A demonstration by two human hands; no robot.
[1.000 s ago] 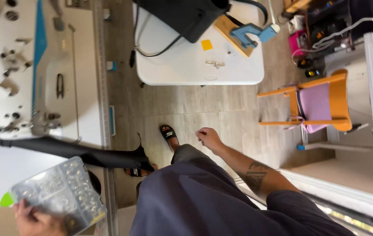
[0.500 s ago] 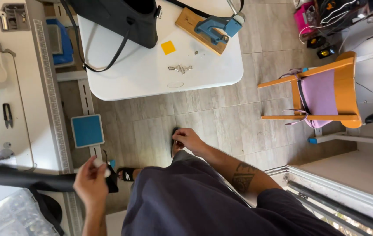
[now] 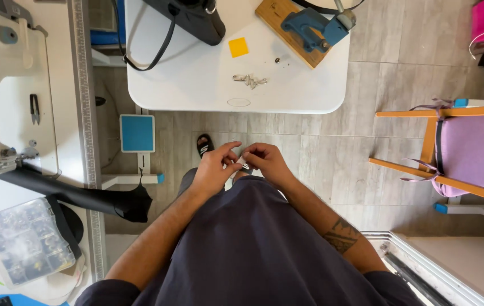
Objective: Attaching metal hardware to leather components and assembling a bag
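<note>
Your left hand (image 3: 214, 168) and right hand (image 3: 267, 162) are meeting above the grey tiled floor (image 3: 332, 158), fingertips pinching together on a small pale metal piece (image 3: 242, 162).

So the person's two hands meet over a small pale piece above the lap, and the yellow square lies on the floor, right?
Not quite. The head view shows the left hand and right hand meeting on the small pale piece, but the yellow square lies on the white table, not the floor.
</note>
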